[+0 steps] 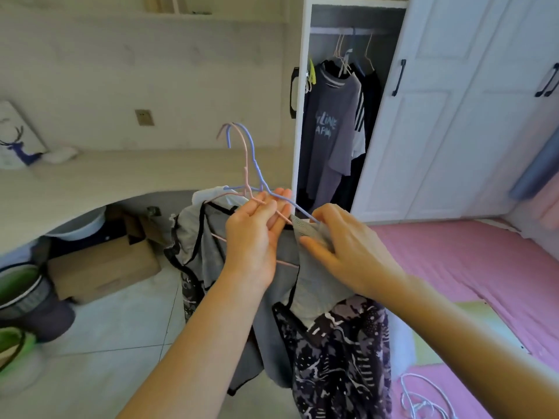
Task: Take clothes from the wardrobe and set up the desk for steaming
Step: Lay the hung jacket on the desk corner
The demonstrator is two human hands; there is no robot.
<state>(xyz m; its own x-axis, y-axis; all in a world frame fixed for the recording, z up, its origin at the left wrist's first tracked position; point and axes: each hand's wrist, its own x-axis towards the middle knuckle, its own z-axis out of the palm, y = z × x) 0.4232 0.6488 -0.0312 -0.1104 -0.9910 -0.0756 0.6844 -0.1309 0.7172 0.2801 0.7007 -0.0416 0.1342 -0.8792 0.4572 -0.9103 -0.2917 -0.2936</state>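
The desk (pixel 127 170) stands left of the wardrobe (pixel 341 116), the bed (pixel 472 267) to its right. Boxes (pixel 102 267) sit under the desk; hangers (pixel 251 176) with clothes (pixel 302 297) hang in front.

Pale tiled floor (pixel 127 325), pink bed (pixel 472 267) rt, cardboard box (pixel 102 267) under counter.

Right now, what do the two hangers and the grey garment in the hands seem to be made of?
Blue hanger and pink hanger: probably wire with a matte plastic coating; they are very thin, with a twisted neck and no shine.
Grey garment: soft, light knit or sports fabric, it seems; it drapes in loose folds, has black edging, and shows tiny holes near the right hand.
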